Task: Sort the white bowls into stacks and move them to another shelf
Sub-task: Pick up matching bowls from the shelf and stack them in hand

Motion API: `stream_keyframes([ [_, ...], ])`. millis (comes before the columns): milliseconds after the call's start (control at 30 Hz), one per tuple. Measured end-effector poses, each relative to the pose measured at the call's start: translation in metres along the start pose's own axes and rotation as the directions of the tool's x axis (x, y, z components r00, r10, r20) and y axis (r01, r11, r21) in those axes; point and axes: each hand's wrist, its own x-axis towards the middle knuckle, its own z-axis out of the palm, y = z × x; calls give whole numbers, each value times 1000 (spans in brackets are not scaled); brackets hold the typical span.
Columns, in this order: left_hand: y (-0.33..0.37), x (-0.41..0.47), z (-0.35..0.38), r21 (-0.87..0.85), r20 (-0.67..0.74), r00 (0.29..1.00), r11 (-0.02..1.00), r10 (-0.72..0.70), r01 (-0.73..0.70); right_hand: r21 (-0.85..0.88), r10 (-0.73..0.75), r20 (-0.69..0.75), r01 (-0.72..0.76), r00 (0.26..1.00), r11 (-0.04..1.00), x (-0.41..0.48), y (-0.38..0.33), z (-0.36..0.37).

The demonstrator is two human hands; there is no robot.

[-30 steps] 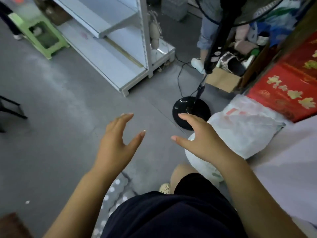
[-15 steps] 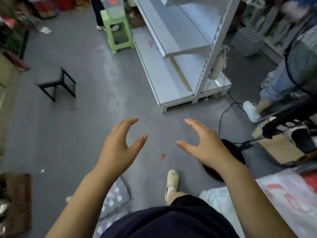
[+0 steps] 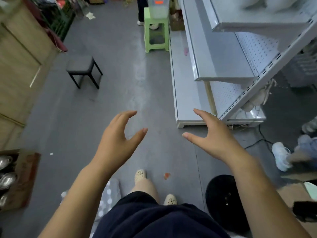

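Note:
Both my hands are held out in front of me over the grey floor, holding nothing. My left hand (image 3: 118, 136) has its fingers spread and loosely bent. My right hand (image 3: 211, 134) mirrors it, just in front of the corner of the white metal shelf unit (image 3: 221, 69). The unit's lower and middle shelves are bare. On the top shelf at the upper right edge of the view lie blurred white shapes (image 3: 267, 4) that may be bowls; I cannot tell for sure.
A black stool (image 3: 82, 66) and a green plastic stool (image 3: 156, 31) stand on the floor ahead. A fan's black base (image 3: 221, 191) and a cable lie at my right. Another person's white shoe (image 3: 281, 155) is at the right. Boxes line the left side.
The view has swung left and up from the fan and the bags to the shelf unit, which now fills the right side. Both hands stay raised and empty.

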Motion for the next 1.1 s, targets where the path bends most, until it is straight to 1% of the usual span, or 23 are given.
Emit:
stream_keyframes([
  [133,-10,63,-5,63,-7,1000,998,19,-18,-17,-16,-6,16,1000,1000,60,-10,-7],
  [233,-14,126,-11,84,21,998,995,55,-57,-33,-7,-42,6,999,999,113,-25,-17],
  [367,-11,222,-35,82,65,986,984,156,-161,-46,4,-131,-10,991,999,188,-60,-37],
  [500,1,313,-60,73,111,954,955,277,-286,-4,17,-212,-18,977,1000,255,-94,-54],
  [667,24,410,-66,35,154,907,915,393,-403,19,74,-335,-72,939,997,318,-108,-86],
  [867,58,502,-33,-44,204,845,867,494,-496,82,180,-484,-161,856,984,368,-90,-128],
  [1000,89,564,-4,-69,223,796,824,562,-562,133,206,-548,-159,810,978,403,-76,-153],
  [1100,116,607,17,-99,249,758,795,602,-599,189,226,-640,-135,734,973,426,-68,-177],
])
